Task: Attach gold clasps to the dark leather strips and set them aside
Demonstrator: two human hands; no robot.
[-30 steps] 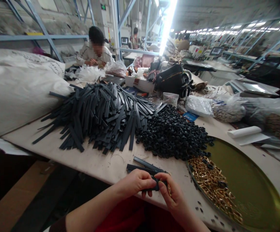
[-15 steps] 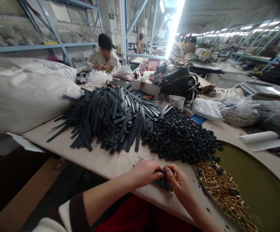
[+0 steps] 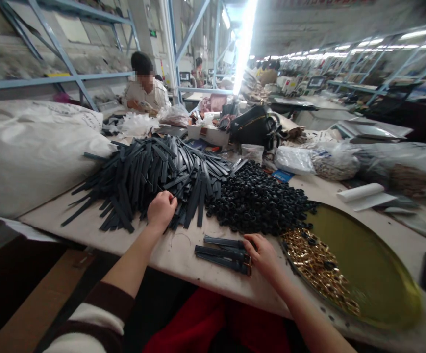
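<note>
My left hand [image 3: 162,210] is at the front of a heap of dark flat strips [image 3: 154,164], its fingers curled in against them; whether a strip is between the fingertips is hidden. Several dark straps with gold metal hardware at their right ends [image 3: 222,256] lie side by side near the table's front edge. My right hand [image 3: 263,252] has its thumb and fingers closed on the right end of the topmost strap [image 3: 222,241]. Just beyond that hand rises a pile of small black loops [image 3: 260,196].
A round olive-gold tray [image 3: 378,264] at the right holds gold metal pieces [image 3: 310,260] with a few black loops among them. A big white sack [image 3: 32,152] fills the left side. A black bag [image 3: 251,125] and plastic packets stand behind. A person [image 3: 146,90] sits across the table.
My hands, together over the straps before, are now apart. The left has moved up and left to the strip heap; the right stays by the straps, now laid on the table. The view has shifted right.
</note>
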